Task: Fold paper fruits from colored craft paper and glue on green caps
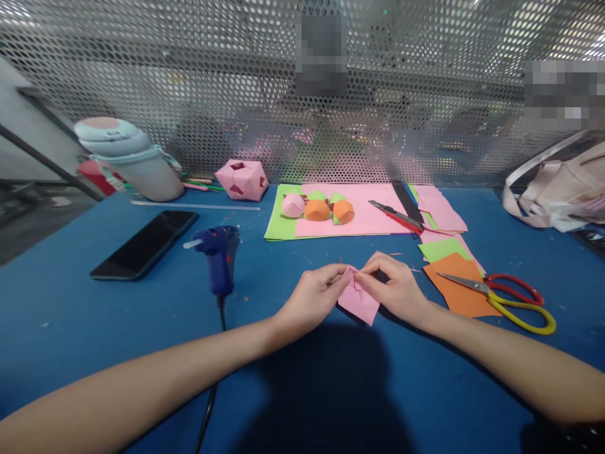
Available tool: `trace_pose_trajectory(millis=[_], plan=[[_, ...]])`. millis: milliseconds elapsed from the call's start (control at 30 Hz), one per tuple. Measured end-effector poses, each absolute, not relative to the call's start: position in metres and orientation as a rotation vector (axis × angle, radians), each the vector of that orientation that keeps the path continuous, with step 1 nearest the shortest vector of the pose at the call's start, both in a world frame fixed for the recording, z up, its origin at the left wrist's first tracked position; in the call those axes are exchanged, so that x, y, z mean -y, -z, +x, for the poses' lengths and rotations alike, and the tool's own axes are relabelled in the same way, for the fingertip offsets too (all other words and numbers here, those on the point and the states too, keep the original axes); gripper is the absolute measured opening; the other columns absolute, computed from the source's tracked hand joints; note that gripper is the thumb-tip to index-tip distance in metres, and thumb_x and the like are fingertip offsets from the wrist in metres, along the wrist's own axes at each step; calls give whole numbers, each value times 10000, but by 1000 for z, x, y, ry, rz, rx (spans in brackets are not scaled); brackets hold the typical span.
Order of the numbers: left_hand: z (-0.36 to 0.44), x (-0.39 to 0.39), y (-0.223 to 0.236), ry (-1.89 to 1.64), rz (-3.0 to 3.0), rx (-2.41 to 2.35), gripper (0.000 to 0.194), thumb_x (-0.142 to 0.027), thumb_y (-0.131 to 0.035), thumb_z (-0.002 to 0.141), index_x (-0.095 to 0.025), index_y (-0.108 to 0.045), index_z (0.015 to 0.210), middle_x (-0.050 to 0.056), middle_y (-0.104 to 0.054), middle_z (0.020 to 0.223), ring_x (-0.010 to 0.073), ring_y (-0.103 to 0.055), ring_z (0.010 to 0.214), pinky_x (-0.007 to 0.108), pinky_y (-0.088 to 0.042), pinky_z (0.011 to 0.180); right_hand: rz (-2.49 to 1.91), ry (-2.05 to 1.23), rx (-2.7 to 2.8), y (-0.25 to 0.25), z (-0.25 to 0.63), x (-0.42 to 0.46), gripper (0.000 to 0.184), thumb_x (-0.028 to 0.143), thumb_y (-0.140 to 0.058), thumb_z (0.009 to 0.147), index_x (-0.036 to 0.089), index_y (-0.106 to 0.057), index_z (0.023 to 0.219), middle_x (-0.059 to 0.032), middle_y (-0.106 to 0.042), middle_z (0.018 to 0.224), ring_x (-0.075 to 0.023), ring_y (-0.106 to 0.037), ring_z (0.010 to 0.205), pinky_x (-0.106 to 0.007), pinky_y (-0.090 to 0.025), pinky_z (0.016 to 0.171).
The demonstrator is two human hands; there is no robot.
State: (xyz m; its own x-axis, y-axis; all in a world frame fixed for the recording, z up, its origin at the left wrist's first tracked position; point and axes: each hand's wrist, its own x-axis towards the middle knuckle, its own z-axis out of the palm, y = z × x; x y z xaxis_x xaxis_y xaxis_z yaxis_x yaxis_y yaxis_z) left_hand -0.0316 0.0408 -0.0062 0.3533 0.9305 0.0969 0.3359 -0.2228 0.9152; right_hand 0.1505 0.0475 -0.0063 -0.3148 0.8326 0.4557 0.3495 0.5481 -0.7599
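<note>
A small piece of pink paper [359, 304] with a slit or fold near its top is held between both hands, just above the blue table. My left hand [319, 291] pinches its upper left edge between thumb and fingers. From the other side, my right hand [393, 287] grips the upper right edge, its thumb pressed near the slit. Right of that hand lie a cut sheet of orange paper [454, 302] and scissors [508, 296] with one red and one yellow handle, the blades resting on the orange sheet.
A blue glue gun [221, 258] stands left of my hands, its cord running forward. Behind are a phone [146, 244], a tilted bottle [137, 161], a pink paper polyhedron [242, 180], folded paper pieces [317, 209], a red utility knife [399, 216] and stacked coloured paper [368, 221]. A perforated metal panel [265, 82] borders the table.
</note>
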Motion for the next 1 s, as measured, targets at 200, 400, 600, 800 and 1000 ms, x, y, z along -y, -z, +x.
trace_pose_trajectory(millis=[200, 400, 600, 800, 1000], plan=[[-31, -41, 11, -879, 1708, -1128, 301, -405, -463, 891, -164, -629, 959, -3, -608, 710, 123, -532, 642, 219, -416, 597, -1001, -721, 1929, 4, 150, -47, 115, 263, -556, 875, 206, -654, 858, -10, -603, 759, -133, -558, 717, -282, -451, 664], [-29, -41, 9, -881, 1695, -1111, 265, -397, -462, 893, -170, -596, 920, -14, -604, 682, 113, -534, 624, 209, -414, 580, -946, -780, 1939, 1, 149, -47, 162, 291, -534, 894, 234, -686, 900, -12, -625, 760, -139, -570, 751, -297, -474, 704], [-28, -38, 6, -872, 1768, -1124, 257, -385, -457, 889, -170, -597, 901, -8, -643, 689, 112, -556, 603, 203, -412, 548, -940, -769, 1899, 5, 152, -47, 135, 264, -566, 869, 224, -694, 857, -15, -638, 768, -140, -589, 737, -309, -484, 687], [-30, -39, 10, -860, 1777, -1150, 243, -374, -476, 882, -169, -605, 908, -8, -643, 687, 118, -565, 617, 206, -421, 565, -936, -834, 1890, 4, 152, -46, 118, 265, -593, 850, 225, -704, 863, -12, -632, 767, -133, -591, 729, -296, -487, 665], [-31, -39, 6, -805, 1915, -1175, 235, -335, -456, 893, -168, -623, 902, 15, -668, 727, 130, -591, 652, 209, -424, 590, -941, -846, 1907, -2, 150, -43, 142, 250, -565, 861, 231, -700, 902, -20, -641, 802, -142, -601, 757, -302, -504, 684]])
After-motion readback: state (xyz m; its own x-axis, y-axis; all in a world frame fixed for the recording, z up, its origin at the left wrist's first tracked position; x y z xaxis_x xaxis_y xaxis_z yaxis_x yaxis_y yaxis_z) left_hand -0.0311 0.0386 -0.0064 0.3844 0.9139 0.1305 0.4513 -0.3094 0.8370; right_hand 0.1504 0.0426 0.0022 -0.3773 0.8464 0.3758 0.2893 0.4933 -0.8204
